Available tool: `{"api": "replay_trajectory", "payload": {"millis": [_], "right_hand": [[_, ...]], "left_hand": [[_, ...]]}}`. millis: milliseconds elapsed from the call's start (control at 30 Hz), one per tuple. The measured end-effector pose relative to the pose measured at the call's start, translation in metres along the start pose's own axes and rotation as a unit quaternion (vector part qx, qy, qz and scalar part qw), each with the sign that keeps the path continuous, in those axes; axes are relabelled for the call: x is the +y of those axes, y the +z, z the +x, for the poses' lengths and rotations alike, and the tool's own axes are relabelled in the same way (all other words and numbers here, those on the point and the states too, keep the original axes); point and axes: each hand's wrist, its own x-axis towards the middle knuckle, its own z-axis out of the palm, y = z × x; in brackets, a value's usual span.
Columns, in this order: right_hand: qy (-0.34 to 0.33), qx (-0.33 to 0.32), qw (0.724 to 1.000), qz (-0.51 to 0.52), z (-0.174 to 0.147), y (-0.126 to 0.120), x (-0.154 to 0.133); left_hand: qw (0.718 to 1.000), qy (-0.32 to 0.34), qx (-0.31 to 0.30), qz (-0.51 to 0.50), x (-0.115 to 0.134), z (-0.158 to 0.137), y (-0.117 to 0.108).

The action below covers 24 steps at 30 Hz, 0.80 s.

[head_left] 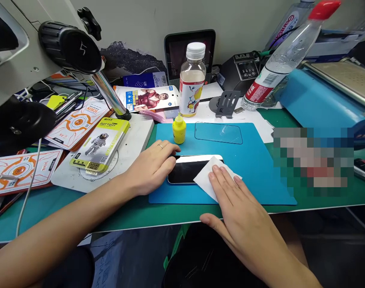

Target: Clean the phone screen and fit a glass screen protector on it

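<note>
1. Right hand (233,204): spread flat, four fingers straight and close together, thumb held apart; the fingertips press on a white cloth (203,182).
2. Left hand (154,168): fingers curled at the left end of the phone, a ring on one finger; whether they grip or merely touch it cannot be told.
3. Phone (181,172): a flat, dark, glossy slab with rounded corners, lying lengthwise from left to right on a blue mat (254,172), near the front of the desk (125,218). A bright white band follows its far long edge; whether this is reflection or surface cannot be told. The cloth covers its right end.
4. Screen protector (218,134): a clear sheet with a thin dark outline, lying on the mat beyond the phone.
5. Yellow bottle (179,132): small, upright, just beside the protector's left end.
6. Yellow-and-grey box (101,144), left: printed "BATTERY", with an astronaut figure.
7. Orange-and-white box (80,122), behind it: marked "SCREEN" around a ring emblem.
8. Drink bottle (192,92): upright, white-capped; its label shows a bird and yellow fruit, the small lettering illegible.
9. Red-capped bottle (278,66), right: tilted in view, its red label bearing a barcode.
10. Rear bottle (286,30): red lettering, apparently "Ganten".
</note>
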Motion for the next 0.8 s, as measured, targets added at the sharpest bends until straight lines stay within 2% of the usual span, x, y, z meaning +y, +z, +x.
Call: {"api": "replay_trajectory", "payload": {"millis": [133, 300, 500, 800], "right_hand": [[0.028, 0.012, 0.999, -0.016, 0.008, 0.004, -0.003], [0.069, 0.007, 0.998, -0.008, 0.024, 0.01, -0.012], [0.104, -0.031, 0.994, 0.024, 0.057, 0.012, -0.018], [0.066, -0.071, 0.99, 0.104, 0.096, 0.01, -0.073]], "left_hand": [[1.0, -0.003, 0.002, -0.014, 0.0, -0.001, -0.001], [0.998, -0.039, 0.025, -0.044, -0.002, -0.002, -0.003], [0.994, -0.031, 0.084, -0.056, -0.003, -0.001, 0.0], [0.991, -0.04, 0.104, -0.077, -0.003, 0.0, 0.001]]}}
